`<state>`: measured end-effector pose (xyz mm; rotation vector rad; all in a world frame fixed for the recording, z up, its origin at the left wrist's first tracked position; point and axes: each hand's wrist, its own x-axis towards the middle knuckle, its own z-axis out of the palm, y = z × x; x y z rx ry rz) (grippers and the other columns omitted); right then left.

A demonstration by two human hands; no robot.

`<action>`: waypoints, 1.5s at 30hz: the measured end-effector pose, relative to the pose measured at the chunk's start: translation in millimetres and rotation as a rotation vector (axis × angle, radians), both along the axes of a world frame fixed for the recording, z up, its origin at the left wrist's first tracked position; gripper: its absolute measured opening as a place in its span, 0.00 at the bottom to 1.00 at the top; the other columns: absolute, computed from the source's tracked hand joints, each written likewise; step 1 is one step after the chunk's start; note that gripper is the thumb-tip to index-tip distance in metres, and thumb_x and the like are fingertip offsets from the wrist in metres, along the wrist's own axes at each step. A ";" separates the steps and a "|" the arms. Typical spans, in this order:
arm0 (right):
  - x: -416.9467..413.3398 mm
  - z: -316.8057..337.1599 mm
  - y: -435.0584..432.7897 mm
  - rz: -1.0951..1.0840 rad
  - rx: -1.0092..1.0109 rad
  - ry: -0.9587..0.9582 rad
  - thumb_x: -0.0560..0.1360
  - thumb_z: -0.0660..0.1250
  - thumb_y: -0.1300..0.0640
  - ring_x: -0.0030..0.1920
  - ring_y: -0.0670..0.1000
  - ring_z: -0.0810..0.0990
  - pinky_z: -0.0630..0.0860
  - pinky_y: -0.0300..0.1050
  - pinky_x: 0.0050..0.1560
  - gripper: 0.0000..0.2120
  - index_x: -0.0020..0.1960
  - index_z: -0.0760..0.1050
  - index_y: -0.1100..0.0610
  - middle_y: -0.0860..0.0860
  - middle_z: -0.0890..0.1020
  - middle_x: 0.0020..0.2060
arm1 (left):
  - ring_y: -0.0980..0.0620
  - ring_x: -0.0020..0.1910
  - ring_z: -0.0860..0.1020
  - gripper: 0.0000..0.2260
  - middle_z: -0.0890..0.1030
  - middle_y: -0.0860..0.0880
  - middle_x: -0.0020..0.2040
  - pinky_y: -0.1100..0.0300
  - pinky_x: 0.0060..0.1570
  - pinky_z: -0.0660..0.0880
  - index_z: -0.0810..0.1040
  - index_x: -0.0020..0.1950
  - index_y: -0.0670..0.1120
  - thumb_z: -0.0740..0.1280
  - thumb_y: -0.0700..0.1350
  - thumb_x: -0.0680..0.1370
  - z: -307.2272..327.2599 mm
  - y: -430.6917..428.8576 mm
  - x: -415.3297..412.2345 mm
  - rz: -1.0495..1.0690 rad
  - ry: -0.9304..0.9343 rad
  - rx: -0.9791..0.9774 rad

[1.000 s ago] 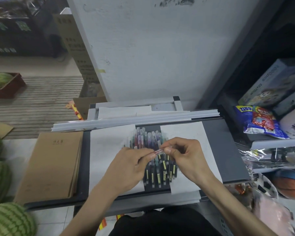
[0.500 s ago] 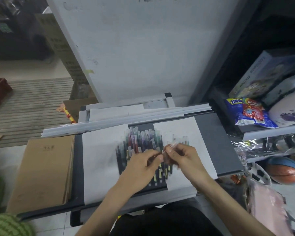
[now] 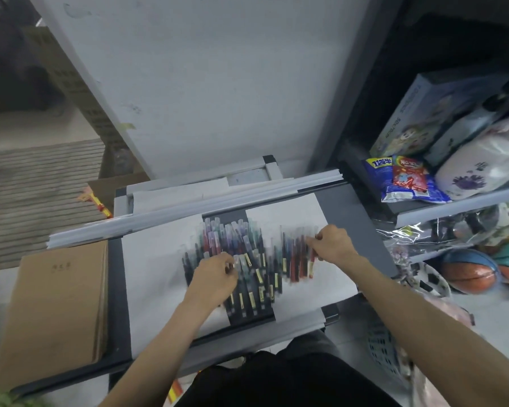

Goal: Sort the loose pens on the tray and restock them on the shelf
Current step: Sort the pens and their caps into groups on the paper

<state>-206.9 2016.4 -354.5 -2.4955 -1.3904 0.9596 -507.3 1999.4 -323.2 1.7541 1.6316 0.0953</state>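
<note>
A heap of loose pens (image 3: pixel 238 254) with clear caps and dark barrels lies in the middle of the dark grey tray (image 3: pixel 356 218), between white paper sheets. To its right, a sorted row of pens (image 3: pixel 291 257) lies side by side on the right paper sheet. My right hand (image 3: pixel 334 245) pinches a red pen (image 3: pixel 312 261) at the right end of that row. My left hand (image 3: pixel 215 276) rests on the heap with bent fingers, its tips at a clear-capped pen. Motion blur hides whether it grips one.
A stack of brown notebooks (image 3: pixel 53 306) fills the tray's left end. White strips (image 3: pixel 188 212) run along the tray's far side. Shelves on the right hold snack bags (image 3: pixel 403 180), boxes and a plush toy. Balls (image 3: pixel 467 271) lie on the floor below.
My hands, which held one pen together over the heap, have parted. The right hand carried a pen right to the sorted row. The left hand dropped back onto the heap.
</note>
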 end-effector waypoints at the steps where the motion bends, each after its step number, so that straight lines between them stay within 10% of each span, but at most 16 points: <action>1: -1.0 -5.7 0.6 -0.013 0.003 -0.016 0.80 0.69 0.46 0.34 0.55 0.83 0.80 0.46 0.38 0.22 0.37 0.78 0.63 0.55 0.83 0.32 | 0.57 0.37 0.79 0.12 0.84 0.53 0.49 0.64 0.43 0.76 0.80 0.65 0.49 0.65 0.45 0.82 -1.1 0.2 4.3 0.001 -0.015 -0.011; 8: -14.2 -10.7 -6.9 -0.098 0.060 -0.031 0.79 0.68 0.41 0.32 0.53 0.79 0.74 0.43 0.35 0.24 0.34 0.74 0.58 0.53 0.80 0.31 | 0.51 0.38 0.82 0.16 0.83 0.48 0.41 0.54 0.49 0.82 0.77 0.68 0.45 0.66 0.47 0.81 -11.0 3.4 32.6 0.024 -0.024 -0.088; 19: -71.4 -8.4 -25.4 -0.065 -0.018 -0.151 0.75 0.71 0.38 0.65 0.63 0.74 0.77 0.59 0.61 0.39 0.71 0.63 0.64 0.60 0.68 0.66 | 0.54 0.36 0.80 0.07 0.81 0.50 0.41 0.63 0.30 0.69 0.76 0.58 0.45 0.66 0.45 0.82 -22.8 4.9 41.9 0.035 0.016 -0.121; 33: -54.5 -11.3 -20.0 0.018 0.077 -0.152 0.76 0.70 0.42 0.60 0.60 0.75 0.77 0.55 0.56 0.30 0.65 0.68 0.64 0.58 0.72 0.60 | 0.53 0.36 0.81 0.05 0.83 0.50 0.40 0.58 0.36 0.76 0.77 0.55 0.49 0.67 0.48 0.82 -23.5 -2.1 42.4 0.089 0.048 -0.129; 40: -45.8 -32.0 -28.1 0.268 0.101 -0.362 0.68 0.77 0.67 0.41 0.62 0.76 0.80 0.55 0.40 0.16 0.52 0.76 0.72 0.64 0.76 0.43 | 0.56 0.39 0.78 0.06 0.81 0.52 0.45 0.63 0.33 0.70 0.78 0.57 0.49 0.66 0.48 0.82 -17.8 -10.9 58.4 0.177 0.083 -0.157; 45: -40.5 -37.5 -23.8 0.454 0.051 -0.486 0.75 0.56 0.70 0.47 0.59 0.73 0.74 0.52 0.50 0.16 0.61 0.72 0.71 0.62 0.75 0.50 | 0.50 0.42 0.81 0.07 0.82 0.48 0.48 0.57 0.38 0.77 0.75 0.59 0.48 0.65 0.48 0.82 -17.3 -17.7 67.7 0.262 0.073 -0.206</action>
